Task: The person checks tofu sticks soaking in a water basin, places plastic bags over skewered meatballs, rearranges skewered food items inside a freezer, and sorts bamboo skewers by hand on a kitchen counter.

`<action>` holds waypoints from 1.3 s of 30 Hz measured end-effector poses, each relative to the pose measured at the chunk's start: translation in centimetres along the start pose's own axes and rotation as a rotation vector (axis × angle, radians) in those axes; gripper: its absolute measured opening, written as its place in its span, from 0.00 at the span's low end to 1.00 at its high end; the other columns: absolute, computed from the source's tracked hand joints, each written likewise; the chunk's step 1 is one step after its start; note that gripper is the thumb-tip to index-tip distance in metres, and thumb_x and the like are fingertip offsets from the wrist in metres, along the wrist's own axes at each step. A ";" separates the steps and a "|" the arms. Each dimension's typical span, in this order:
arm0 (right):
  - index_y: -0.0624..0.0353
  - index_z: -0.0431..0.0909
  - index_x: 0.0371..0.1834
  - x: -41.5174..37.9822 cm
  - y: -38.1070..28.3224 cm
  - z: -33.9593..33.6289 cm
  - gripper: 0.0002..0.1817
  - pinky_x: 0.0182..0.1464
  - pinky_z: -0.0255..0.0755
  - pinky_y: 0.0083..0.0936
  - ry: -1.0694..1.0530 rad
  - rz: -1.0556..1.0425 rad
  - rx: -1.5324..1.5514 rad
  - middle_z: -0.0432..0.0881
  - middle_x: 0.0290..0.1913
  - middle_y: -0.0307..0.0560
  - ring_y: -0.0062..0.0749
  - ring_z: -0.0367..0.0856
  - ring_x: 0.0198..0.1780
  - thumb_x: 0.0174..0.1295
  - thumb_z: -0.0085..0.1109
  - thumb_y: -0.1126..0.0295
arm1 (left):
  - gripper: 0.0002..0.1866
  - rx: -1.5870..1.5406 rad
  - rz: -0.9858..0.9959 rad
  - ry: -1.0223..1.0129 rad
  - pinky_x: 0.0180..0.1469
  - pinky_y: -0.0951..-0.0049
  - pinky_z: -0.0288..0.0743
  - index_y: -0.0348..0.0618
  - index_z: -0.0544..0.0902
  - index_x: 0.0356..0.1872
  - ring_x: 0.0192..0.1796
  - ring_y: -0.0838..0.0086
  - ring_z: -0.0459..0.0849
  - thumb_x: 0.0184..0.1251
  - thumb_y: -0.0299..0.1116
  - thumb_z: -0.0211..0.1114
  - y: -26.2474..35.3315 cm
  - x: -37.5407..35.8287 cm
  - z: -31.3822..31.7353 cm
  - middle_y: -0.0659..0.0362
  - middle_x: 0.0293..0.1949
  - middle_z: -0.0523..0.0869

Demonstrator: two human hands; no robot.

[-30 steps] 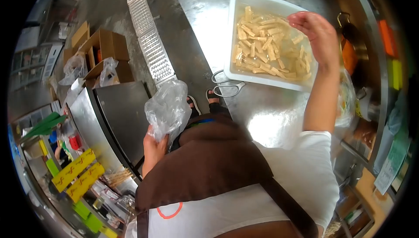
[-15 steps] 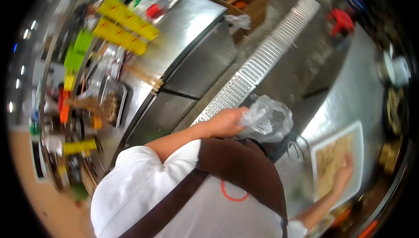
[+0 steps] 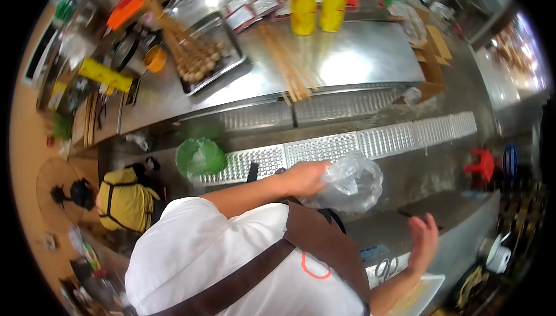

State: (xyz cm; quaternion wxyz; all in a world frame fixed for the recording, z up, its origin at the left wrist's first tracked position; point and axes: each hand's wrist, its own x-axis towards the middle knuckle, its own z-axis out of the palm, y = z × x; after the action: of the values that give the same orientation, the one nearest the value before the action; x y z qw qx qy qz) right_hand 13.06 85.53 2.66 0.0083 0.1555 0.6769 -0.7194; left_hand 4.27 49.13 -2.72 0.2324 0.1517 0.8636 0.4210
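My left hand (image 3: pixel 307 178) is closed around the gathered edge of a clear plastic bag (image 3: pixel 354 184), which puffs out in front of my apron. My right hand (image 3: pixel 424 239) is raised near the right-hand counter, its fingers loosely apart and nothing visible in them. Below it, partly behind my forearm, is a white tray (image 3: pixel 439 284) with pale tan contents. Beside the tray lie what look like scissors, their looped handles (image 3: pixel 386 267) showing.
Across the aisle, a steel counter (image 3: pixel 370 64) carries a metal tray (image 3: pixel 234 55) of skewered balls, loose wooden sticks (image 3: pixel 284 64) and yellow rolls (image 3: pixel 302 0). A green-lined bin (image 3: pixel 201 158) stands beside the floor grating (image 3: pixel 324 148). A person in a yellow top (image 3: pixel 124 200) is at left.
My right hand has lifted out of the white tray. My view has swung toward the steel counter, bringing the bin and the other person into sight. The bag stays in my left hand.
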 end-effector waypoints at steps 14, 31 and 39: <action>0.59 0.52 0.67 9.1 6.3 35.5 0.31 0.49 0.70 0.34 -0.661 0.356 0.143 0.67 0.59 0.50 0.37 0.71 0.55 0.64 0.51 0.62 | 0.14 -0.997 -0.124 0.512 0.43 0.75 0.75 0.39 0.75 0.50 0.40 0.79 0.79 0.63 0.27 0.58 -11.5 -10.8 -10.8 0.61 0.40 0.82; 0.66 0.72 0.48 17.2 4.2 47.1 0.12 0.44 0.70 0.18 -0.974 0.055 -0.135 0.80 0.40 0.40 0.20 0.76 0.39 0.61 0.48 0.79 | 0.23 0.277 -0.267 1.262 0.49 0.65 0.71 0.40 0.75 0.46 0.48 0.54 0.76 0.43 0.15 0.55 -14.6 -15.1 -16.7 0.49 0.42 0.77; 0.64 0.60 0.63 21.1 5.4 49.4 0.34 0.59 0.62 0.30 -1.123 -0.267 -0.386 0.67 0.59 0.56 0.39 0.67 0.59 0.55 0.62 0.63 | 0.07 -0.320 -0.691 1.453 0.35 0.66 0.70 0.37 0.73 0.33 0.29 0.56 0.76 0.56 0.25 0.48 -16.2 -14.8 -16.2 0.47 0.26 0.78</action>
State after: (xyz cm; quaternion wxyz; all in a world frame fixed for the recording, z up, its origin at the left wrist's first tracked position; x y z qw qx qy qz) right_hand -16.27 41.02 -5.84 0.3020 -0.3382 0.7008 -0.5508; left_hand 7.14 22.02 -2.95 -0.2498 -0.4684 0.7262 0.4369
